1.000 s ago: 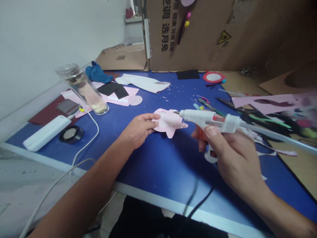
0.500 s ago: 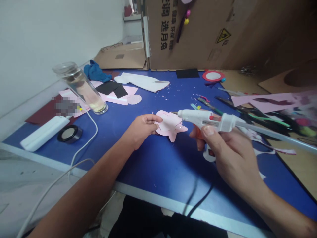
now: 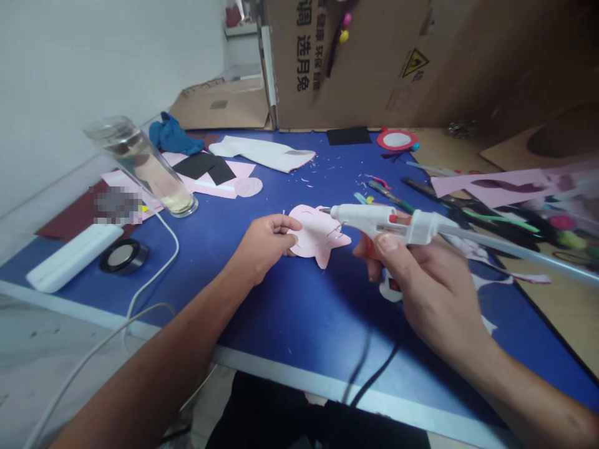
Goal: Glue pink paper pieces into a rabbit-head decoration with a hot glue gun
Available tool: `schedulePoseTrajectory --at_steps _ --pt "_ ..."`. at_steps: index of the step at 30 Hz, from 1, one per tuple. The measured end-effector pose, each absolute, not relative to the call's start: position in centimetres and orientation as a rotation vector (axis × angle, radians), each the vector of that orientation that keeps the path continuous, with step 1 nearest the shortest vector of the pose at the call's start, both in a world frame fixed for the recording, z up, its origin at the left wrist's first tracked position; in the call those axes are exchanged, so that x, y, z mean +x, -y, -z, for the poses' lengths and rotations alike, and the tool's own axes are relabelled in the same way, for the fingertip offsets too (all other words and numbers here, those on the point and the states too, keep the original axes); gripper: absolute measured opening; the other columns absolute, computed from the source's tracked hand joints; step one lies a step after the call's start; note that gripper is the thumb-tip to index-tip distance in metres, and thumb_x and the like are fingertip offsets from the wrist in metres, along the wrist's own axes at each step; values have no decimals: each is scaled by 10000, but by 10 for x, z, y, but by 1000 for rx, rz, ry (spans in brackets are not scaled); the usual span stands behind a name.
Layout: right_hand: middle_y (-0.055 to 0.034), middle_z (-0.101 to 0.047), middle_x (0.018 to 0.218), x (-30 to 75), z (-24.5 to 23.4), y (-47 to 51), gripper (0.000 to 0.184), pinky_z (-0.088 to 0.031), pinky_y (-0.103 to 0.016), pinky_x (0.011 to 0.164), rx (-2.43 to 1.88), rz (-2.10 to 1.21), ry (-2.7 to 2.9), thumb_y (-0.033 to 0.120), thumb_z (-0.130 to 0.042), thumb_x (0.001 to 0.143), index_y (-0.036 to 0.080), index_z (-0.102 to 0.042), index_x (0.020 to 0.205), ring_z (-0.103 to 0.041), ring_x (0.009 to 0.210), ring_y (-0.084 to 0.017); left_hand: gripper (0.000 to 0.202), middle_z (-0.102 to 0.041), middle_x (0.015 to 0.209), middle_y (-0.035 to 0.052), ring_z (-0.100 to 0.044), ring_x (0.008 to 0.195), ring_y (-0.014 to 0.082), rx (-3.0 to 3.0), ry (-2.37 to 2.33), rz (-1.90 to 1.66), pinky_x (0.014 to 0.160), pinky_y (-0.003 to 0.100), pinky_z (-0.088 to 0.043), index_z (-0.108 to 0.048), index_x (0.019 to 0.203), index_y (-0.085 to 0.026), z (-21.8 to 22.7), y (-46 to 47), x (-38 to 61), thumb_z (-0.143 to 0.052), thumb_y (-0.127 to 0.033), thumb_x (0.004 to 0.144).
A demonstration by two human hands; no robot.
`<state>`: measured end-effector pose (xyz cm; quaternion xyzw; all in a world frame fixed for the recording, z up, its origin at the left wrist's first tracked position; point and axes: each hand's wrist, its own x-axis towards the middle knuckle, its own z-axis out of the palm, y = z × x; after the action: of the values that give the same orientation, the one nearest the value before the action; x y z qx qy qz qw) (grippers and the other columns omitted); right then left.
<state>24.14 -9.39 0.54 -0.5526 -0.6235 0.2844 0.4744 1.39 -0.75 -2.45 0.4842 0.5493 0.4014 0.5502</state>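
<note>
Between the thumb and fingers of my left hand point(image 3: 269, 246) is the left edge of a pink cut-out point(image 3: 313, 234), round with pointed lobes on its right side. It is held just above the blue tabletop. My right hand point(image 3: 425, 274) is wrapped round the handle of a white hot glue gun point(image 3: 362, 218) with an orange trigger. A long clear glue stick point(image 3: 515, 248) sticks out of the gun's back. The nozzle points left, over the upper right part of the cut-out; whether it touches the surface I cannot tell.
A glass bottle point(image 3: 152, 171), a white power strip point(image 3: 75, 259) and a roll of black tape point(image 3: 124, 255) are at left. Behind lie a blue cloth point(image 3: 173, 134), black sheets and white fabric point(image 3: 264, 153). Pink scraps point(image 3: 491, 187) and tools lie at right. A cardboard box point(image 3: 355, 68) stands behind.
The whole view has shifted slightly, so things appear a little further left. Both hands keep their holds, and the glue gun stays over the cut-out in nearly the same place.
</note>
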Motion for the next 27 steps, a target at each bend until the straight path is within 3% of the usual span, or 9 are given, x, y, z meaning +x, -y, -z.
schedulePoseTrajectory --at_steps 9,14,19,27 --pt "-21 -686 687 242 -6 93 541 -441 -307 571 -1341 -695 1516 672 -614 1075 241 -751 778 -589 616 -181 240 -766 891 46 -730 749 155 1080 -1289 -1022 709 278 -654 -775 919 -165 22 7 11 -762 -17 730" --pt "-20 -680 679 242 -8 94 555 -466 -313 609 -1335 -681 1514 671 -614 1076 247 -714 733 -584 624 -183 119 -794 841 76 -766 722 177 1068 -1268 -911 640 258 -637 -776 904 -160 16 8 12 -838 -119 812" --pt "-17 -683 683 242 -7 93 544 -493 -327 634 -1337 -678 1518 683 -609 1077 249 -758 784 -603 628 -190 142 -779 784 66 -735 671 155 1106 -1244 -902 611 239 -617 -786 839 -161 20 7 12 -915 -187 784" --pt "-11 -662 639 240 -12 92 537 -473 -307 570 -1308 -841 1412 711 -655 1036 243 -768 796 -588 576 -175 109 -781 874 61 -765 808 184 965 -1300 -1153 717 290 -675 -797 828 -149 19 2 13 -887 -128 771"
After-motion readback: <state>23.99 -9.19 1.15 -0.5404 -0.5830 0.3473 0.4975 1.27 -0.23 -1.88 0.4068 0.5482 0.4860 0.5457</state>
